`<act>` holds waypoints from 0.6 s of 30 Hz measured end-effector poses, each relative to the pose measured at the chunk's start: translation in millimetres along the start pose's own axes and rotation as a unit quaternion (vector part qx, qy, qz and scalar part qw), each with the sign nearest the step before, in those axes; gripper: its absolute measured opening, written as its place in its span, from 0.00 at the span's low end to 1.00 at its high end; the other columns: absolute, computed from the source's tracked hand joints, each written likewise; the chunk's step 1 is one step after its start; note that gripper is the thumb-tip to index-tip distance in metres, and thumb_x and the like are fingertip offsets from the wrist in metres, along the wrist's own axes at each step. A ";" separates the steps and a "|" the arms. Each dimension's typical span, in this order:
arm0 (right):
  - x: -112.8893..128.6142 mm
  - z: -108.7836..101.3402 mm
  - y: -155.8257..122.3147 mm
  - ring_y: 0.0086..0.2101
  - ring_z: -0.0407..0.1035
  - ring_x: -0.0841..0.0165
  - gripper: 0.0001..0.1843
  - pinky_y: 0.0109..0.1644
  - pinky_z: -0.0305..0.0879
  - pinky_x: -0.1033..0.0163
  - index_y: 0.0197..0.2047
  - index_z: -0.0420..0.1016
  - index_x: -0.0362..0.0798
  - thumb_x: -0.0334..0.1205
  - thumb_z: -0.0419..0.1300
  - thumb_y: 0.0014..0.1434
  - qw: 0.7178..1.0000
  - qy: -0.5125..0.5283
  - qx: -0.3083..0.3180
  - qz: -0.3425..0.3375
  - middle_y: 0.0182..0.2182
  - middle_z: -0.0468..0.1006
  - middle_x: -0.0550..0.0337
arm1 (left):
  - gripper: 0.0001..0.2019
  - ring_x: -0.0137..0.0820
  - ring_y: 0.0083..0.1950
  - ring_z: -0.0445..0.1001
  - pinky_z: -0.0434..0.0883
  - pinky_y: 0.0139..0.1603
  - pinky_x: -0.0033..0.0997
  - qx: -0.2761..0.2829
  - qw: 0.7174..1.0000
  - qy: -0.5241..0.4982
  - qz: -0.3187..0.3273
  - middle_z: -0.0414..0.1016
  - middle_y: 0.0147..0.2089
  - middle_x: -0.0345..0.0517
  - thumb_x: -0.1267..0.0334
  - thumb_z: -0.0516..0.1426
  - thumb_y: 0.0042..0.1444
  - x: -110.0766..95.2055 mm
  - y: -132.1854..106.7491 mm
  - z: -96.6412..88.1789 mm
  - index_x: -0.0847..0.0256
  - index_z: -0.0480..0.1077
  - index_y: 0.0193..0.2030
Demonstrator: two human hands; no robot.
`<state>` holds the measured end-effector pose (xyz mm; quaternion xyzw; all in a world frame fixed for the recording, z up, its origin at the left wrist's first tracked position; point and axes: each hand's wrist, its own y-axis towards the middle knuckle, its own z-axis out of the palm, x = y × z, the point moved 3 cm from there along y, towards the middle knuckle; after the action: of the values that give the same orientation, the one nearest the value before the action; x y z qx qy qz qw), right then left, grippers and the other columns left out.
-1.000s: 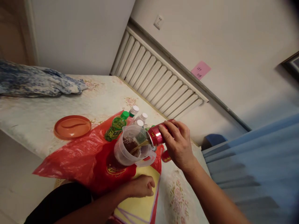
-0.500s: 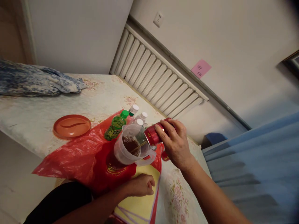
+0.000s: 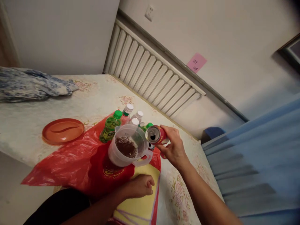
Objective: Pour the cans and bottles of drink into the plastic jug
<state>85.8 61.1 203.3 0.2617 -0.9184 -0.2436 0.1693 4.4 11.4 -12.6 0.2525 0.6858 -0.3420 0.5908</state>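
Observation:
My right hand (image 3: 172, 148) grips a red drink can (image 3: 155, 135) by its side. The can is nearly upright, its open silver top facing me, just right of a clear plastic jug (image 3: 126, 147). Dark foamy drink fills the jug's bottom. The jug stands on a red plastic bag (image 3: 77, 162) on the flowered table. My left hand (image 3: 140, 186) rests as a loose fist on a yellow sheet (image 3: 140, 206) in front of the jug, holding nothing that I can see.
Behind the jug stand a green bottle (image 3: 109, 129) and several white-capped bottles (image 3: 127, 113). An orange lid (image 3: 62, 131) lies to the left. Blue patterned cloth (image 3: 32, 86) is at the far left. A white radiator (image 3: 152, 81) lines the wall. Blue fabric (image 3: 257, 162) is on the right.
The can was tilted over the jug, pouring brown drink; now it is tipped back and the stream has stopped. The view has shifted slightly. My left hand has stayed put.

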 end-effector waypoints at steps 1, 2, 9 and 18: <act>-11.8 -1.0 -3.9 0.52 0.66 0.54 0.35 0.58 0.62 0.46 0.60 0.68 0.52 0.36 0.68 0.48 0.998 0.035 -0.013 0.054 0.52 0.75 0.52 | 0.16 0.36 0.40 0.73 0.70 0.41 0.32 -0.001 1.000 0.000 0.002 0.74 0.37 0.43 0.66 0.56 0.44 -1.1 -0.6 -0.3 0.61 0.71 0.42; -25.3 -1.1 -8.7 0.50 0.68 0.54 0.34 0.57 0.64 0.47 0.58 0.70 0.51 0.38 0.69 0.46 0.990 0.075 -0.024 0.114 0.50 0.76 0.53 | 0.15 0.35 0.39 0.73 0.70 0.40 0.32 -0.002 1.000 0.001 0.007 0.74 0.36 0.43 0.66 0.56 0.44 -1.9 -0.8 -0.4 0.61 0.71 0.42; -111.8 30.9 -53.9 0.34 0.73 0.61 0.26 0.40 0.68 0.58 0.42 0.75 0.46 0.42 0.71 0.37 0.880 0.275 -0.128 0.366 0.34 0.81 0.59 | 0.14 0.33 0.40 0.71 0.69 0.42 0.30 0.010 1.000 -0.011 0.016 0.74 0.38 0.42 0.66 0.56 0.45 1.7 4.1 0.9 0.60 0.70 0.42; -166.1 117.6 -67.4 0.31 0.74 0.62 0.25 0.39 0.70 0.59 0.40 0.73 0.48 0.39 0.69 0.34 0.828 0.308 -0.178 0.433 0.32 0.82 0.61 | 0.16 0.35 0.43 0.73 0.70 0.43 0.31 0.007 1.000 -0.009 0.014 0.75 0.41 0.46 0.67 0.56 0.45 8.6 8.5 1.0 0.62 0.72 0.43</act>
<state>194.9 146.7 39.8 -0.1361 -0.7784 -0.2107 0.5755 9.9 15.5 -22.5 0.2631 0.6742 -0.3411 0.5999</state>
